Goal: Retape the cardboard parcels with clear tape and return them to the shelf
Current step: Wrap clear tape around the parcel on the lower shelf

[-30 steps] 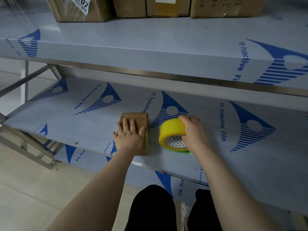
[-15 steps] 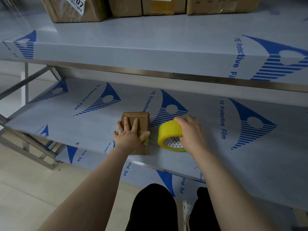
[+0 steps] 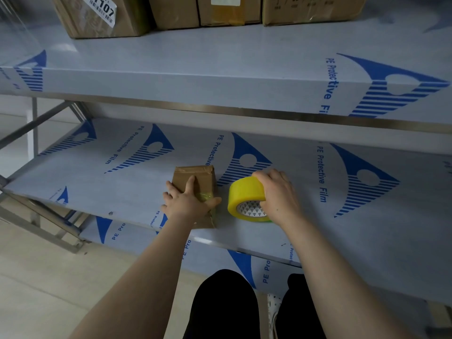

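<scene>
Pressing flat on the parcel (image 3: 203, 177), left hand (image 3: 188, 204) may let it slide if right hand (image 3: 278, 196), gripping roll (image 3: 244, 192), tugs.

One wide-angle camera on the person's head looks forward and steeply down, close over the front edge of the grey film-covered middle shelf (image 3: 117, 189); brown cardboard boxes (image 3: 176, 13) on the matching upper shelf (image 3: 220, 62) are cropped at the top border.

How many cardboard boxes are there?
5. Four stand on the top shelf: one labelled 1107, a plain one, a taped one, one at right. One small parcel lies under the left hand on the middle shelf. More may be hidden.
</scene>
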